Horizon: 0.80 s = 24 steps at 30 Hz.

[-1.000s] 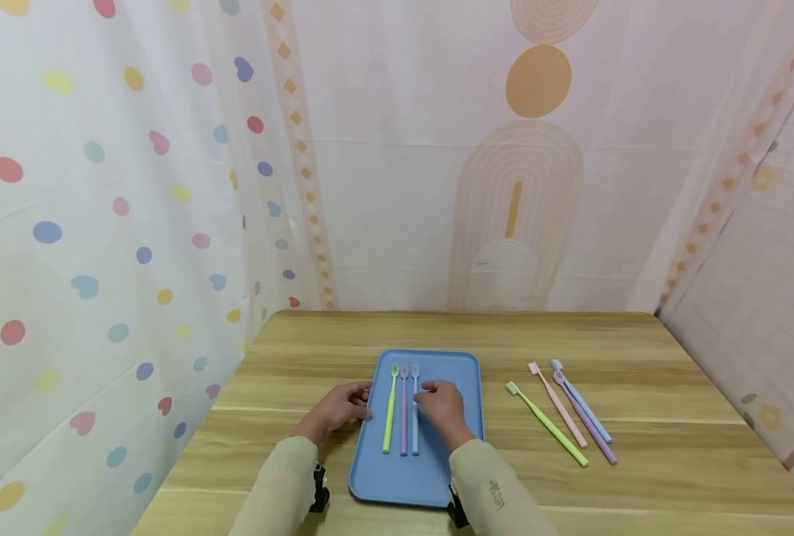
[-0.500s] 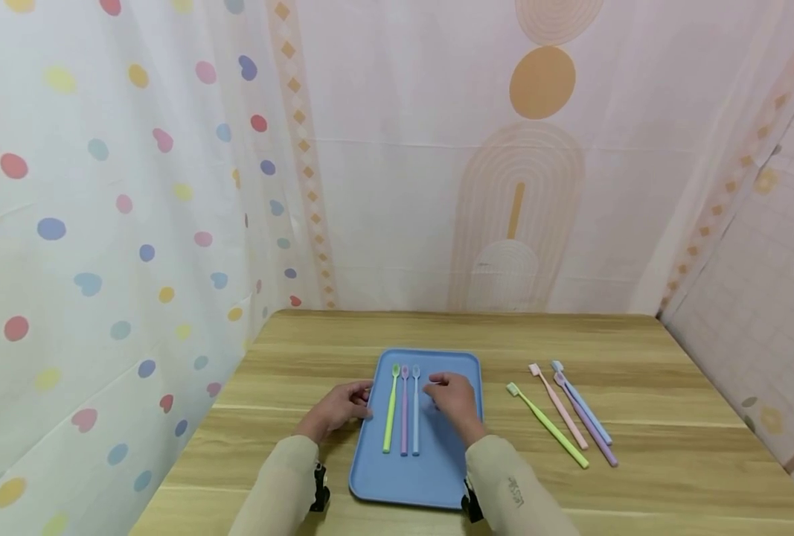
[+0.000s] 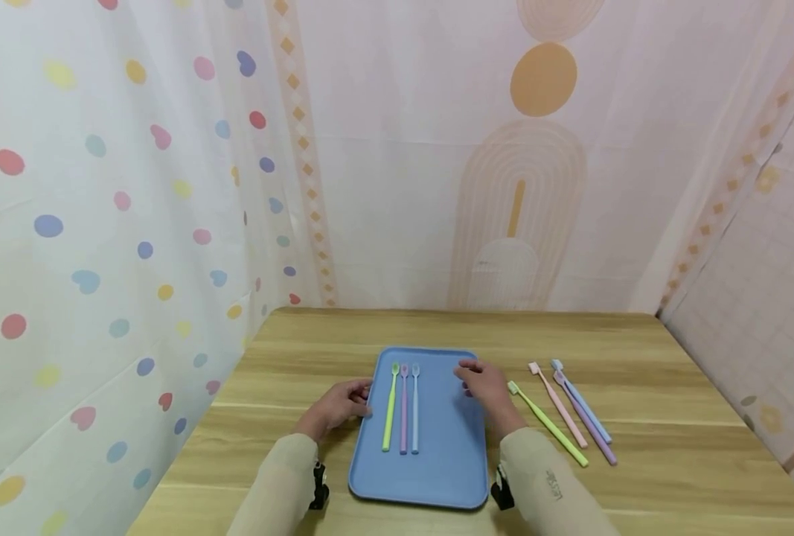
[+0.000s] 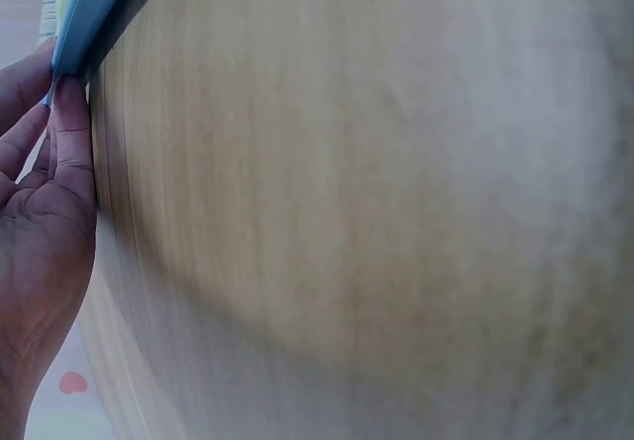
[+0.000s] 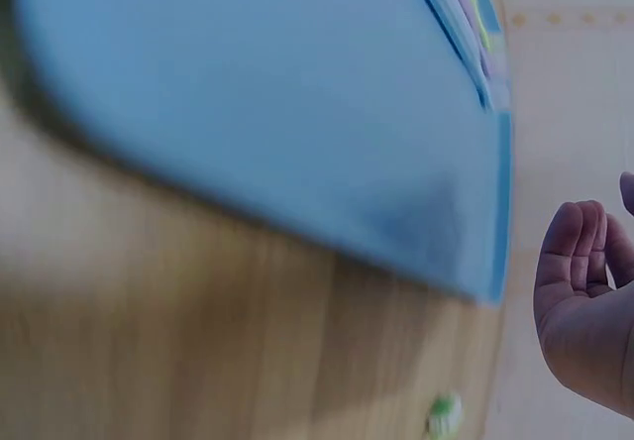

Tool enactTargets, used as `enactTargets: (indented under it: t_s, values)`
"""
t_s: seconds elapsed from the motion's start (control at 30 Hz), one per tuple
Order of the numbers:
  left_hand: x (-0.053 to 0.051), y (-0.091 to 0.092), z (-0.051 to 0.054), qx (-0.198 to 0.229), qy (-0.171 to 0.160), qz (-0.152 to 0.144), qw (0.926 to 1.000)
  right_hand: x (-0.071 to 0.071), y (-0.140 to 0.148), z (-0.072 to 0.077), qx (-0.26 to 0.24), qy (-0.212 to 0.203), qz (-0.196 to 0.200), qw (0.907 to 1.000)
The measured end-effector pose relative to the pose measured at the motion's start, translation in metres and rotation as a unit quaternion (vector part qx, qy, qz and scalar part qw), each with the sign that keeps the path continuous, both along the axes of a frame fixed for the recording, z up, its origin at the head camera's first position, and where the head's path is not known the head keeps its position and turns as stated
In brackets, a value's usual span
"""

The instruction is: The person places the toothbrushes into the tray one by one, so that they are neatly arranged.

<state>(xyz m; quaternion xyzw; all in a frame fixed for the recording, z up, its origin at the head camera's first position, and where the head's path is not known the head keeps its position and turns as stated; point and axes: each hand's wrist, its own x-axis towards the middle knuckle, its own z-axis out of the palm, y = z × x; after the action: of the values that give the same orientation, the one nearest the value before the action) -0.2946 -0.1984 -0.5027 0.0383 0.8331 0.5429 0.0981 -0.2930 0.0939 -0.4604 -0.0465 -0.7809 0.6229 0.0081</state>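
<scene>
At lower centre, the left hand (image 3: 335,404) pinches the blue tray (image 3: 450,465) bearing three toothbrushes (image 3: 404,417); the right hand (image 3: 485,383) is empty, fingers relaxed. At right, lifting the purple toothbrush (image 3: 589,424) could drag the overlapping blue toothbrush (image 3: 586,406).

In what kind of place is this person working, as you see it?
Perhaps a small booth set up for tabletop work: patterned curtains hang close behind and beside a wooden table, which bears a blue tray with three toothbrushes.
</scene>
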Motion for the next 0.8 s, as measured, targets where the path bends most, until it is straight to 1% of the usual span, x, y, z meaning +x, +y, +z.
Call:
enactTargets:
  t_s: [0.17, 0.3, 0.43, 0.53, 0.67, 0.8]
  values:
    - [-0.001, 0.0, -0.002, 0.0, 0.002, -0.002, 1.0, -0.005, 0.038, 0.005, -0.022, -0.003, -0.01, 0.9997]
    - [0.0, 0.0, -0.001, 0.0, 0.002, -0.007, 1.0, -0.006, 0.069, 0.008, 0.001, -0.005, -0.018, 0.9998]
    - [0.001, -0.001, 0.0, 0.0, 0.006, -0.013, 0.9999, -0.006, 0.097, 0.009, 0.02, -0.009, -0.008, 0.9997]
    - [0.001, -0.003, -0.001, -0.002, 0.006, -0.011, 0.9999, -0.004, 0.112, 0.011, 0.027, -0.012, -0.01, 0.9995]
    - [0.001, -0.006, -0.004, 0.0, 0.005, -0.013, 0.9999, -0.001, 0.131, 0.014, 0.047, -0.025, -0.031, 0.9981]
    - [-0.001, -0.007, -0.006, 0.003, 0.002, -0.012, 0.9999, 0.001, 0.152, 0.015, 0.08, -0.038, -0.042, 0.9951]
